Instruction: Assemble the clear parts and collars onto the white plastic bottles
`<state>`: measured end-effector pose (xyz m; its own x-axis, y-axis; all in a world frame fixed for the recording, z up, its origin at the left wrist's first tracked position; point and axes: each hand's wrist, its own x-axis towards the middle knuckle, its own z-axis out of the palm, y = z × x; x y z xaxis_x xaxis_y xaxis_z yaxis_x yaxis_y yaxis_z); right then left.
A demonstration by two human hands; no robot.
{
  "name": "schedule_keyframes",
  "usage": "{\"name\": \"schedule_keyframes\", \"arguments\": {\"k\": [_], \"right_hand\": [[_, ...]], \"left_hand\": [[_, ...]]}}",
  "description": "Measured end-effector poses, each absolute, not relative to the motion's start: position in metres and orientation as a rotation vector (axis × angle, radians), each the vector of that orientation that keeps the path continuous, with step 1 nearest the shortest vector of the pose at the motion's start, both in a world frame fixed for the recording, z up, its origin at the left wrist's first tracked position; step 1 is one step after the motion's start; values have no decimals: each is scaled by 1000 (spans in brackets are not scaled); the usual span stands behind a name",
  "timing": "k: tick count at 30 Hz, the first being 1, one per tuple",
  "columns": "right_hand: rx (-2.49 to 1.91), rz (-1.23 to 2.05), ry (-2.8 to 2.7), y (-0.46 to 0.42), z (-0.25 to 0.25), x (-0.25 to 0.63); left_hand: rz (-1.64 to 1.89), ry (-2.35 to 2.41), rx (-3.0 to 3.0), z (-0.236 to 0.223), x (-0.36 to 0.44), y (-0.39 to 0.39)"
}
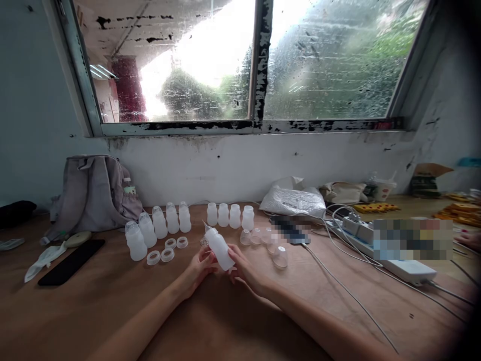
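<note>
A frosted white baby bottle (pixel 221 250) is tilted between my two hands, its neck pointing up and to the left. My right hand (pixel 244 266) grips it near the base, fingers along its right side. Against its lower left side, the fingers of my left hand (pixel 200 271) are closed. A small clear pointed piece (pixel 205 225) shows at the bottle's neck; whether it is attached I cannot tell. Several bottles with clear caps (pixel 159 222) stand to the left, near several white collar rings (pixel 168 255). Behind are several bottles without caps (pixel 235 216). Several clear dome caps (pixel 280 257) lie to the right.
A grey backpack (pixel 97 193) and a black flat object (pixel 72 262) lie at the left. On the right are a phone (pixel 289 229) with its cable, a white power strip (pixel 408 269) and a silvery plastic package (pixel 293 200). Part of another person's hand (pixel 469 239) shows at the far right.
</note>
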<state>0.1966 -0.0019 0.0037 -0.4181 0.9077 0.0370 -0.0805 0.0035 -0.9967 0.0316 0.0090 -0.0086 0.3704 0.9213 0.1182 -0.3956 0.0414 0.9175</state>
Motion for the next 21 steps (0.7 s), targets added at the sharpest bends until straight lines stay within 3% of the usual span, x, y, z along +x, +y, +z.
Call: {"name": "schedule_keyframes", "arguments": {"k": [6, 13, 17, 21], "right_hand": [[-951, 953, -1939, -3, 8, 199], [-1464, 122, -1897, 42, -12, 228], [-1798, 30, -1943, 62, -19, 244], [-1812, -14, -1909, 66, -17, 249]], "left_hand": [[1082, 568, 952, 0, 34, 1], [1084, 665, 826, -4, 24, 9], [1069, 706, 930, -4, 25, 9], [1055, 725, 1010, -2, 27, 7]]}}
